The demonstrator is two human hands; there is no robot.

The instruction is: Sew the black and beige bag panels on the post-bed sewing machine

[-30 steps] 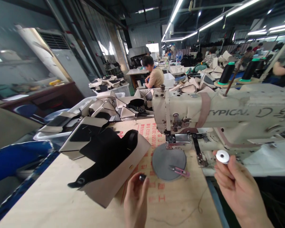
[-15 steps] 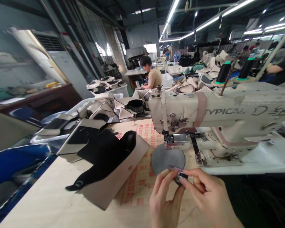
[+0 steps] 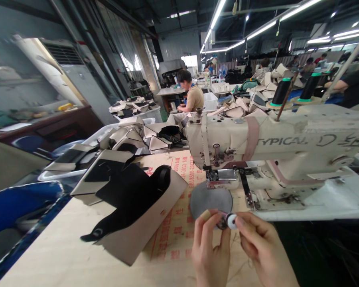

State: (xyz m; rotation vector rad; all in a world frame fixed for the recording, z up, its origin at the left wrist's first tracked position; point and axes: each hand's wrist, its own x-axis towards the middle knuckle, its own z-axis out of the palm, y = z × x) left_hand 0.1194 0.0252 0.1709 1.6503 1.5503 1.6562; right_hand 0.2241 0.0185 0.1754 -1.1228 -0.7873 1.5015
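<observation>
My two hands meet low in the view, over the table's front edge. My left hand (image 3: 211, 249) pinches a small dark metal bobbin case (image 3: 221, 223) between its fingertips. My right hand (image 3: 261, 249) pinches a small white bobbin (image 3: 231, 221) and holds it against the case. Just beyond them lies a grey round pad (image 3: 211, 198) under the needle of a cream sewing machine (image 3: 275, 145) marked TYPICAL.
Black and beige cut shoe pieces (image 3: 134, 203) lie on the wooden table (image 3: 60, 251) to the left, with more piled in tubs behind. Two black thread cones (image 3: 279, 91) stand on the machine. A person in a tan shirt (image 3: 194, 97) sits at a far table.
A second ago my hands were apart, the left with the dark case, the right with the white bobbin beside the machine. They came together over the table's front edge.
</observation>
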